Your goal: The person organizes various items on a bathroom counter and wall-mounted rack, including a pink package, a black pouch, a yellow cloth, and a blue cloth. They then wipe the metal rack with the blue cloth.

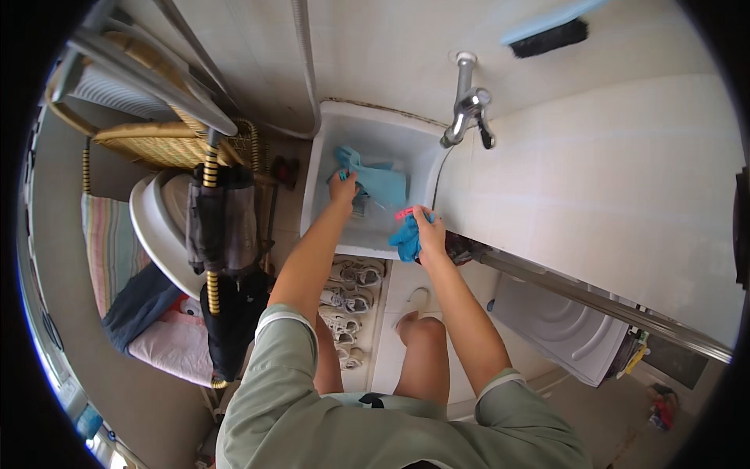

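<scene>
Over the left part of a white utility sink, my left hand grips a small teal clip, with light-blue cloth close beside its fingers. Whether that hand also holds the cloth cannot be told. At the sink's near right corner, my right hand holds a pink clothespin and a bunched bright-blue cloth. The light-blue cloth lies in the basin. Near my left hand, a clear object is partly hidden in the basin.
A chrome faucet juts from the wall right of the sink, below a blue-handled brush. Several shoes line the floor beneath. At left stand a wicker chair and white basins; a metal rail runs at right.
</scene>
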### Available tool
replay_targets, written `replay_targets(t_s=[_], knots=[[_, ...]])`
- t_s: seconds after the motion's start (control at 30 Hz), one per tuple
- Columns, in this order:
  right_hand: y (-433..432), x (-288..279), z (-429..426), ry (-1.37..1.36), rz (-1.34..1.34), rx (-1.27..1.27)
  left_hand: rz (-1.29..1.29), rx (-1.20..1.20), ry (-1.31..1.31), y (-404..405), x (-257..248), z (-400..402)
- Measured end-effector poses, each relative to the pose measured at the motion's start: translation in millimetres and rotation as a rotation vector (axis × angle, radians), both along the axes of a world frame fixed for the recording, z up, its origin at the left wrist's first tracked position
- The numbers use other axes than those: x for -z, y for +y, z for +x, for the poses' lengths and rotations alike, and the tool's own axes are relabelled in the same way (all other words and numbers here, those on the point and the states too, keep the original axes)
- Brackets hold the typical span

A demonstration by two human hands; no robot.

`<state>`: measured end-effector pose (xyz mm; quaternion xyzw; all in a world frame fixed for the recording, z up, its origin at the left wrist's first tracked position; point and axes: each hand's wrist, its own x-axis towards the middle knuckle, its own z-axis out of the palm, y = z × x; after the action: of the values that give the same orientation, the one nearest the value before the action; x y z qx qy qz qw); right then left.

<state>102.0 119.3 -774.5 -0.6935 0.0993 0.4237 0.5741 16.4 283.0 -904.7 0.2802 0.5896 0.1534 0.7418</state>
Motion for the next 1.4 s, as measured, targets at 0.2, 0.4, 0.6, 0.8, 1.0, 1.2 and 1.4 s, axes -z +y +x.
replay_targets(t_s=[0.2,0.4,0.6,0.8,1.0,1.2,1.4], knots=[[20,102,19,0.127,-0.016,0.039,-0.031,0.185,0.184,17,56,-9],[47,200,26,0.081,-0.123,-0.021,0.035,0.066,0.017,1,97,-8],[80,255,24,-0.079,-0.023,-0.136,0.717,0.459,-0.069,11,164,5],[74,321,21,-0.600,-0.365,-0.515,0.626,0.777,0.400,21,204,12],[61,290,20,-0.538,-0.445,-0.519,0.679,0.675,0.547,7,170,19],[47,179,14,0.060,-0.185,0.088,1.081,0.284,0.389,-35,141,-14],[-1,42,-12,0.449,0.214,0.047,0.283,0.033,0.010,-87,-18,-43]])
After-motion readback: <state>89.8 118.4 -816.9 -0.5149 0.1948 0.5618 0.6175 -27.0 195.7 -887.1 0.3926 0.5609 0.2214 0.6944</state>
